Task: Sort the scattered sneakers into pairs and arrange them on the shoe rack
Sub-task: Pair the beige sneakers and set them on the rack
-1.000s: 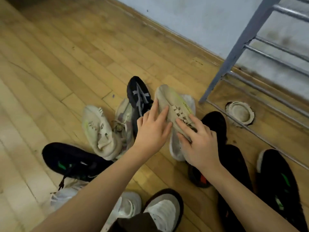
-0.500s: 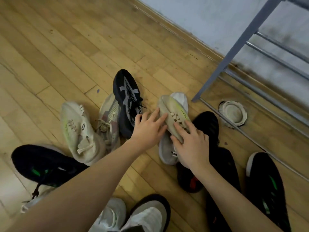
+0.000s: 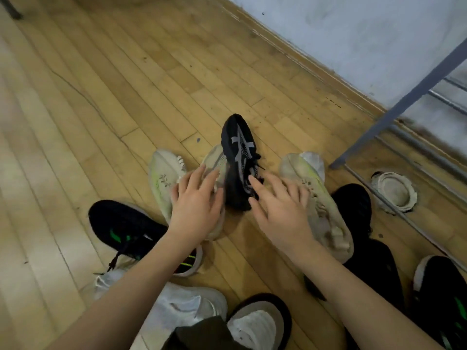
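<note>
1. While both hands work among the scattered sneakers on the wooden floor [image 3: 177,84], nothing is gripped: the left hand [image 3: 195,202] lies with spread fingers on a cream knit sneaker [image 3: 214,165], and the right hand [image 3: 278,205], fingers loosely extended, rests over a cream sneaker with a lime stripe [image 3: 321,198].
2. Between the two hands stands a black mesh sneaker with grey crossed straps [image 3: 240,157], tipped up against the cream knit sneaker; the right fingertips reach its laces.
3. Left of that black sneaker lies another cream lime-striped sneaker [image 3: 164,173], a likely mate for the one under the right hand.
4. Risk: the propped black sneaker could topple if either neighbour is pulled away, and its loose laces may snag.
5. Risk: similar cream shoes invite a mismatch.
6. Right of the black sneaker, the grey metal shoe rack [image 3: 404,102] shows no shoes on its visible rails.
</note>
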Demonstrator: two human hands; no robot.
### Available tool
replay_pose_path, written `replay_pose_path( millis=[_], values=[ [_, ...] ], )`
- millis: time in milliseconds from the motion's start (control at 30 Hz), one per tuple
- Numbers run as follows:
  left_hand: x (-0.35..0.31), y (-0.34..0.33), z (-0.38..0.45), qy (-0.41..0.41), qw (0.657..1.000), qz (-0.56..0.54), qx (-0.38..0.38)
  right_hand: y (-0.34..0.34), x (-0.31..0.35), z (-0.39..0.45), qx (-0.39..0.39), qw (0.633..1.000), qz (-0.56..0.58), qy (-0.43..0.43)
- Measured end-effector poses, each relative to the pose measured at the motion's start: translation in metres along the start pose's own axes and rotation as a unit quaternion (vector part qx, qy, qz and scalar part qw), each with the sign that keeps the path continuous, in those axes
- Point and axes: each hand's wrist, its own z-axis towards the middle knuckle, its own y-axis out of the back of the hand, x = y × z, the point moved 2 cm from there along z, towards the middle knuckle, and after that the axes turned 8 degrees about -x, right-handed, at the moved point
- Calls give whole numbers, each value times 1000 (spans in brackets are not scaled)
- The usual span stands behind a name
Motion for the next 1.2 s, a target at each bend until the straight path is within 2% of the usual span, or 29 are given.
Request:
replay_pose_path(
  millis=[133, 300, 400, 500, 700, 867, 967, 1200],
  values=[
    [50, 12, -12, 104, 994, 27, 6, -28, 45, 15, 34, 997, 40, 63],
    [91, 2, -14, 209, 972, 44, 95, -63, 85, 27, 94, 989, 67, 92],
    [102, -7, -15, 219, 964, 32, 150, -82, 90, 23, 112, 985, 64, 115],
    [100, -10, -16, 233, 962, -59, 133, -90, 94, 18, 101, 983, 87, 130],
    [90, -7, -15, 205, 959, -196, 21, -87, 87, 3, 52, 982, 151, 97],
    [56, 10, -11, 190, 944, -263, -63, -53, 78, 3, -36, 985, 146, 83],
    [26, 11, -5, 165, 941, -287, -62, -28, 59, 4, -72, 988, 116, 76],
    [-54, -22, -7, 84, 952, -294, -27, 10, -15, -29, -73, 996, 60, 7]
  ],
)
